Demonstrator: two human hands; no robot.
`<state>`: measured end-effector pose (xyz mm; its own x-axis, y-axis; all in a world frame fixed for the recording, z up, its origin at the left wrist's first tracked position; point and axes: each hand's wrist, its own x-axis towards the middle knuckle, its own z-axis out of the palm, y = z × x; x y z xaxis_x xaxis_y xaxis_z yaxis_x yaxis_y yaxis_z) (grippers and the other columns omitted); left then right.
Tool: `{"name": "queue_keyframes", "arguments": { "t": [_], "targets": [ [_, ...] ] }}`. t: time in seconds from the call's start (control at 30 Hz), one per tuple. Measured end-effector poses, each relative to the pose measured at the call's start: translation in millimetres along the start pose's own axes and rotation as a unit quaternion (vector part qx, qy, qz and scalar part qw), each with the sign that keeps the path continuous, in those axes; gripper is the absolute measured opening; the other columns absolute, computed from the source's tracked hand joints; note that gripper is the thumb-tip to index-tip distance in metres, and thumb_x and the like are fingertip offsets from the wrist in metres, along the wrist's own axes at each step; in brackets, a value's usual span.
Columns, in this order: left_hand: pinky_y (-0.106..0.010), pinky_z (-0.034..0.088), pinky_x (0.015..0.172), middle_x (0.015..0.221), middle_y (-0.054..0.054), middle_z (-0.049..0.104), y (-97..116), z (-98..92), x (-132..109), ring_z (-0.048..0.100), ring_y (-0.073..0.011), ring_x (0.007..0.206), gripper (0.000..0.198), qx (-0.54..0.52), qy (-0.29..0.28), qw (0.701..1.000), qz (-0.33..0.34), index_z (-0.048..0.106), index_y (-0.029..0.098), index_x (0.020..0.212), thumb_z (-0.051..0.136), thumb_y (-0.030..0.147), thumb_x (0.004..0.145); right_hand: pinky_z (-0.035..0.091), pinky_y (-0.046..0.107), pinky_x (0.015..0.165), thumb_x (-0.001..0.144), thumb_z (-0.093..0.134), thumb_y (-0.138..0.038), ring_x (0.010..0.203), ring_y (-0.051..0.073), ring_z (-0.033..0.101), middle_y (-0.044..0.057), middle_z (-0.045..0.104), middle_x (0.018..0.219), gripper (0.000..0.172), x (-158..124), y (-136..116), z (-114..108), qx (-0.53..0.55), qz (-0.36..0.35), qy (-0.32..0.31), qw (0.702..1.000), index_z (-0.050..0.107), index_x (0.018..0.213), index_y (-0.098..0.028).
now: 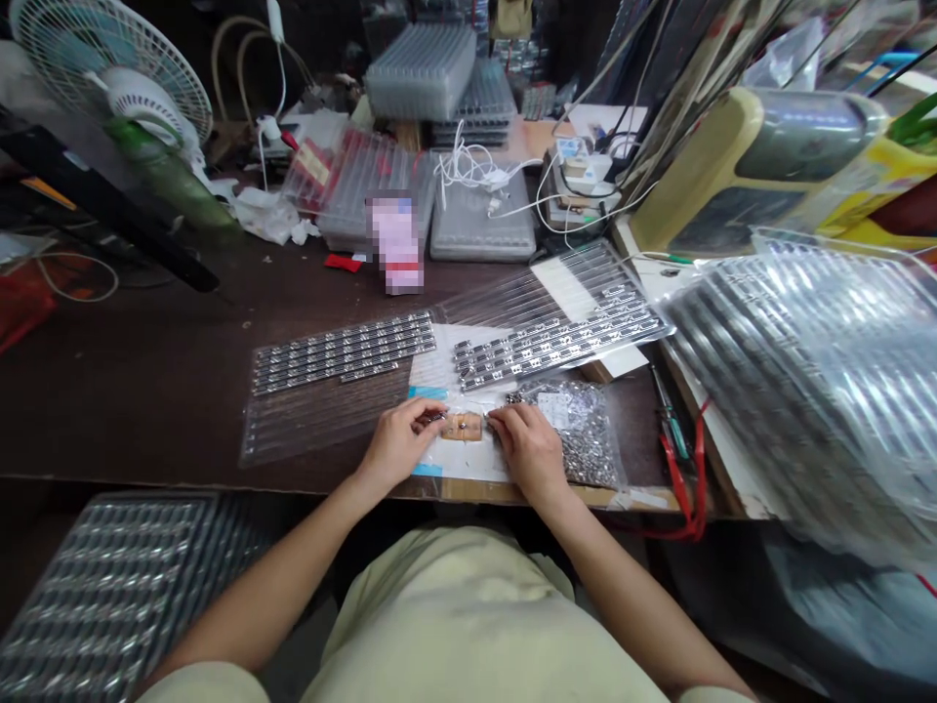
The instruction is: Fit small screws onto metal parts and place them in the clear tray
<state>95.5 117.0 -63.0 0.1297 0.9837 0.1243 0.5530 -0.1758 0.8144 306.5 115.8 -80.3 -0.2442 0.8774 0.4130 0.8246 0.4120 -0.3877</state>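
A small tan block (463, 427) with dark marks lies on white paper (468, 466) at the bench's front edge. My left hand (401, 439) is at its left end, fingers curled in a pinch. My right hand (528, 449) is on the other side, thumb and fingertips pressed together near the block's right end. What either pinch holds is too small to make out. Just right of my right hand lies a clear bag (590, 430) of small metal parts. Behind the hands are two clear ribbed trays, the left tray (344, 351) and the right tray (560, 337), with rows of shiny metal pieces.
Stacked clear trays (791, 391) rise at the right, beside a green-handled screwdriver (673, 430) and red straps (688, 498). More filled trays (109, 586) sit low at the left. A fan (117, 68), tray stacks (421, 73) and white cables (475, 171) occupy the back.
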Motion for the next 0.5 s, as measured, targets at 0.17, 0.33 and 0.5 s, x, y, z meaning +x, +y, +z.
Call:
{"name": "queue_keyframes", "arguments": {
  "t": [0.17,0.33,0.5],
  "targets": [
    [-0.024,0.050,0.061,0.089,-0.005,0.069,8,16.1,-2,0.063,-0.0144,0.073,0.011,0.012,0.014,0.999,0.038,0.072,0.020,0.089,0.067,0.025,0.081,0.041,0.027,0.071,0.094,0.049,-0.030,0.075,0.016,0.057,0.003,0.066,0.077,0.020,0,0,-3,0.036,0.023,0.012,0.999,0.064,0.084,-0.020],
    [-0.025,0.048,0.063,0.085,-0.004,0.067,8,21.0,-3,0.061,-0.0143,0.072,0.015,0.038,0.016,0.998,0.048,0.073,0.021,0.092,0.067,0.030,0.082,0.045,0.030,0.078,0.093,0.051,-0.024,0.085,0.018,0.056,0.005,0.067,0.089,0.016,3,1,-5,0.091,0.020,0.024,0.995,0.066,0.091,-0.019],
    [-0.026,0.047,0.065,0.083,-0.004,0.065,6,21.4,-3,0.060,-0.0142,0.072,0.013,0.059,0.014,0.997,0.054,0.074,0.023,0.092,0.065,0.028,0.083,0.047,0.030,0.074,0.093,0.050,-0.022,0.085,0.018,0.055,0.006,0.064,0.089,0.020,4,3,-5,0.095,0.013,0.027,0.995,0.068,0.100,-0.022]
  ]
}}
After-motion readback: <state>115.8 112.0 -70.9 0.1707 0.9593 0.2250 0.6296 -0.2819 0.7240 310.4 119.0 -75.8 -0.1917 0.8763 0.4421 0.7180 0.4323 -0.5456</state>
